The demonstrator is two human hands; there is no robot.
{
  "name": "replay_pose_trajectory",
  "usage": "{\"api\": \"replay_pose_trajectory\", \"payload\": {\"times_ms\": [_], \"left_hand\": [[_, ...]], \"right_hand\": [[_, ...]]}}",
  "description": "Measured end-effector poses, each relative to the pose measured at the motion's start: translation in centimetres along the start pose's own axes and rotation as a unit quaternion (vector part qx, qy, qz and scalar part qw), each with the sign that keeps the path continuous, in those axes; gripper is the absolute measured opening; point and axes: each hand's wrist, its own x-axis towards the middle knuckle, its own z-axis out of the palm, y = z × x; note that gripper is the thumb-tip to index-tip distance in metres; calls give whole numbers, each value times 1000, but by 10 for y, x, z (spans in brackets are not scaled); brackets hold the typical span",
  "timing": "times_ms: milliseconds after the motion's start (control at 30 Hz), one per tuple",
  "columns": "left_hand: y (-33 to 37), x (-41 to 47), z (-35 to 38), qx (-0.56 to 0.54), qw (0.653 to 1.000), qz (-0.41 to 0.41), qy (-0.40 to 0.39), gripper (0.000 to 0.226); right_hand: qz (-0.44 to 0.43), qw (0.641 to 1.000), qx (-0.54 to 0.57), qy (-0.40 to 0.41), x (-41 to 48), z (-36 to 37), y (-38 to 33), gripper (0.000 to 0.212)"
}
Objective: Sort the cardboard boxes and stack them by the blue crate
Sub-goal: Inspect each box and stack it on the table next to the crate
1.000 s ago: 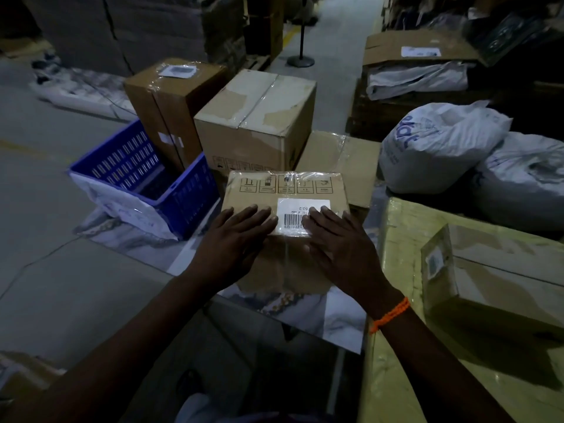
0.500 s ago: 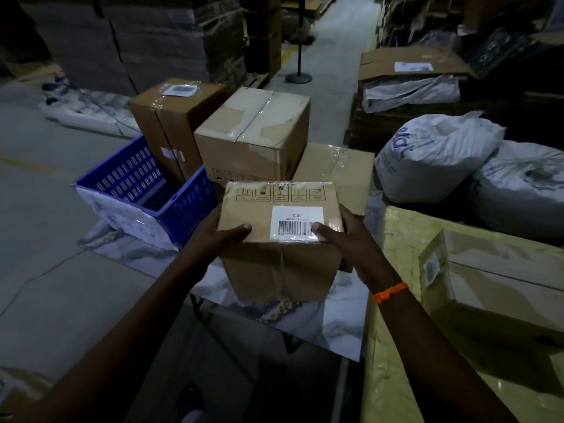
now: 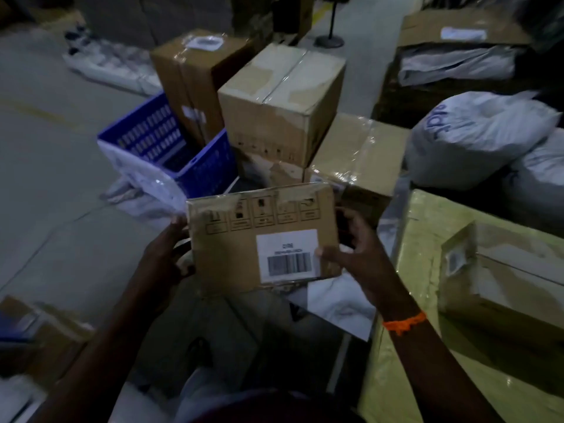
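A small cardboard box with a white barcode label [image 3: 244,245] is lifted in front of me, its labelled face tilted toward the camera. My left hand [image 3: 164,254] grips its left side and my right hand [image 3: 357,254] grips its right side, thumb on the label's edge. Behind it stands the blue crate [image 3: 210,166] on the floor. Beside the crate are a tall brown box [image 3: 195,83], a taped box [image 3: 280,102] stacked on another, and a low film-wrapped box [image 3: 357,157].
A yellow wrapped surface [image 3: 427,346] at the right carries another taped box [image 3: 503,282]. White sacks [image 3: 476,138] lie at the right rear. A marble-patterned sheet [image 3: 335,303] lies below the held box. Another box [image 3: 45,337] sits at the left edge. Open concrete floor spreads left.
Both hands went from lying flat on top of the box to gripping its sides. The box has come up off the sheet and tipped its labelled face toward me.
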Motion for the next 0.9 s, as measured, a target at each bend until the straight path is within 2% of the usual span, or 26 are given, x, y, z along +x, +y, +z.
{"api": "replay_pose_trajectory", "payload": {"times_ms": [67, 133, 200, 267, 367, 533, 633, 900], "left_hand": [[-7, -4, -3, -16, 998, -56, 3, 46], [-19, -3, -8, -46, 993, -103, 14, 59], [-34, 1, -11, -84, 986, -147, 3, 69], [-54, 2, -8, -86, 982, -169, -20, 75], [-79, -1, 4, -50, 982, -180, -35, 69], [-94, -3, 14, 2, 982, -188, -29, 58], [-85, 1, 19, 33, 983, -182, -6, 57], [-47, 34, 51, 89, 990, -109, 27, 19]], "right_hand": [[48, 996, 68, 6, -4, -5, 4, 44], [132, 983, 130, 12, -6, -11, 10, 54], [188, 976, 105, 2, -10, -13, 17, 55], [215, 975, 52, -20, -15, -7, 26, 39], [208, 978, 4, -16, -21, -1, 48, 20], [231, 972, -34, 20, -24, -6, 76, 31], [226, 973, -40, 30, -14, -7, 78, 27], [178, 980, -24, 91, 51, 7, 68, 28]]}}
